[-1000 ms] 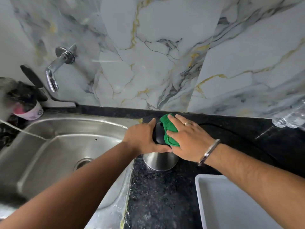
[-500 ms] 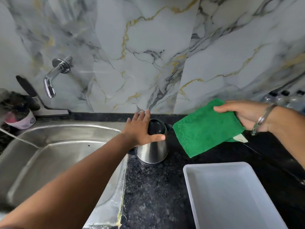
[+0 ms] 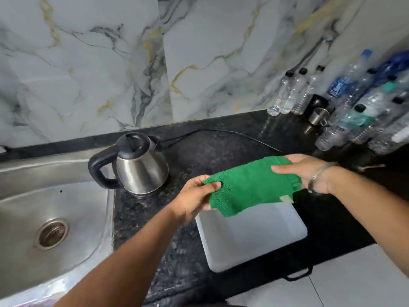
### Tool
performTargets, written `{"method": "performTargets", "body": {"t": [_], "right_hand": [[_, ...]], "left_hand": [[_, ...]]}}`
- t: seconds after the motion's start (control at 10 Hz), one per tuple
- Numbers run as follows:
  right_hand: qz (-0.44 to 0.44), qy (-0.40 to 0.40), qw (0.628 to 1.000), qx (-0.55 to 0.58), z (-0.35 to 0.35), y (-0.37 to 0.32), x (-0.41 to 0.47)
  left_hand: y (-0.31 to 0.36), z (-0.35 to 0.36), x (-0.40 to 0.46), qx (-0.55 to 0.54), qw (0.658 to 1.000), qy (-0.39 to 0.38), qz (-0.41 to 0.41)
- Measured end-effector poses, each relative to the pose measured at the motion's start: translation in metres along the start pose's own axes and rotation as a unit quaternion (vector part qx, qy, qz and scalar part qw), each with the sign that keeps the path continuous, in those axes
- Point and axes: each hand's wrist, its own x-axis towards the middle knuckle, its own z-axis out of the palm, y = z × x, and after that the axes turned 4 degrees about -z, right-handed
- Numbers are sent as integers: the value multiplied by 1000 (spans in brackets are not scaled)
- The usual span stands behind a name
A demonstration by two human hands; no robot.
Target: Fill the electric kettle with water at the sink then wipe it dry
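Note:
The steel electric kettle (image 3: 141,171) with black lid and handle stands upright on the black counter, right beside the sink (image 3: 44,218), with no hand on it. A green cloth (image 3: 250,187) is stretched between both hands above the white tray. My left hand (image 3: 194,198) pinches its left edge. My right hand (image 3: 309,173), with a bangle on the wrist, holds its right edge. Both hands are to the right of the kettle and apart from it.
A white plastic tray (image 3: 254,242) lies on the counter under the cloth. Several plastic bottles (image 3: 363,107) and a small steel cup (image 3: 318,116) crowd the back right. A black cord (image 3: 232,132) runs behind the kettle. The counter's front edge (image 3: 287,271) is near.
My left hand left the kettle and took the cloth's left edge. The view swung right, so the tap is out of sight and the bottles show.

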Motion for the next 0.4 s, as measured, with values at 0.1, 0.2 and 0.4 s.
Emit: {"method": "performTargets", "body": {"t": [0.1, 0.2, 0.4], "right_hand": [[18, 21, 997, -73, -6, 48, 17], [13, 47, 992, -119, 4, 78, 35], [-61, 107, 886, -448, 12, 84, 56]], "left_hand": [[-25, 8, 12, 83, 992, 82, -38], [-37, 20, 21, 134, 977, 154, -53], [-42, 26, 20, 396, 891, 222, -18]]}}
